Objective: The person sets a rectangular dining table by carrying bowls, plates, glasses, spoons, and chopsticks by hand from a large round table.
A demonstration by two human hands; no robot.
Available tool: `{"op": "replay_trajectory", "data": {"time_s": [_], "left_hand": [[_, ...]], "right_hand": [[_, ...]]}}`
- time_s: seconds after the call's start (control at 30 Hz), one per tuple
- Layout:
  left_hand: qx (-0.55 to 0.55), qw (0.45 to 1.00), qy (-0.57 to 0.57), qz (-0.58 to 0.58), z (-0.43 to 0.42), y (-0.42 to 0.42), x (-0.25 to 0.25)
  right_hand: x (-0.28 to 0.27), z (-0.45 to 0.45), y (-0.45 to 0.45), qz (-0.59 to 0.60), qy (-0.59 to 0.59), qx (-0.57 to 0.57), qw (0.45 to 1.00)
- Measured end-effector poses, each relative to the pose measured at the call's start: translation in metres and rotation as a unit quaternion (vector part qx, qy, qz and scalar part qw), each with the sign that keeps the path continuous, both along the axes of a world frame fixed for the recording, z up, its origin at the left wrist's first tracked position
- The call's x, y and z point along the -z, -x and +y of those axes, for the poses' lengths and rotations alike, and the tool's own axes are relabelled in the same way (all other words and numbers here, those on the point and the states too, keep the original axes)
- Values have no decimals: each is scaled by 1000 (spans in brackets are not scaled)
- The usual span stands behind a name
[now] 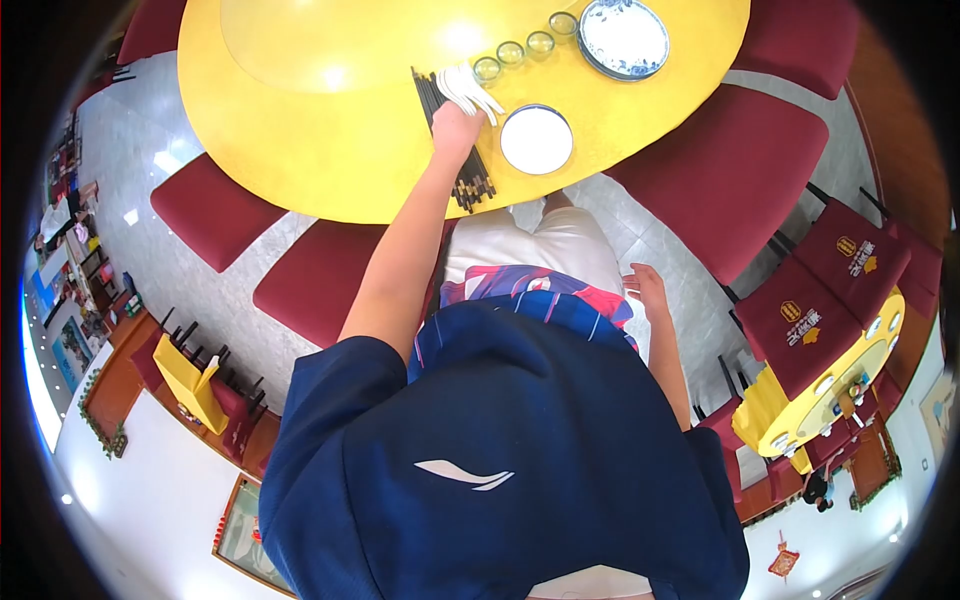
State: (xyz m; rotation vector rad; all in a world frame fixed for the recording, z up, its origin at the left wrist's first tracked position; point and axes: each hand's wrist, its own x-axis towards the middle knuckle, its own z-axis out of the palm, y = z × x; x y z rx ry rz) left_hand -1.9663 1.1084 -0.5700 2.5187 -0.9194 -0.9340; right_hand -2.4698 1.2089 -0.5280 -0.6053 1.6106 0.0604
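Observation:
My left hand (458, 130) reaches over the yellow tabletop, its fingers closed around a bunch of white soup spoons (462, 88). The fingertips are partly hidden. Under and beside that hand lies a bundle of dark chopsticks (474, 190), with patterned ends toward me. Just right of the spoons is a white plate (537, 139) with a dark rim. Several small glass cups (511, 53) run in a slanting row beyond it, up to a stack of blue-patterned plates (623, 38). My right hand (648, 285) hangs by my hip, holding nothing, fingers apart.
The round table (330, 170) has its near edge close to my legs. Dark red chairs (322, 280) stand to the left, and another red chair (730, 170) is at the right. Farther right is a second yellow table (790, 425) with place settings.

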Motion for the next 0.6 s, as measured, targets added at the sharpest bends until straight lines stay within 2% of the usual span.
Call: {"op": "replay_trajectory", "data": {"time_s": [0.13,0.27,0.33,0.37,0.6], "left_hand": [[18,998,-53,-9,-9,1,-19],[28,997,-77,-11,-12,-10,-10],[12,995,-84,45,-10,-19,-12],[13,995,-87,37,-9,-22,-10],[20,996,-27,77,6,-26,-15]], "right_hand": [[-1,-2,-2,-2,1,3,1000],[4,0,1,-15,9,3,1000],[3,2,1,-18,10,-4,1000],[2,1,0,-17,11,-3,1000],[5,7,2,-12,7,-4,1000]]}}
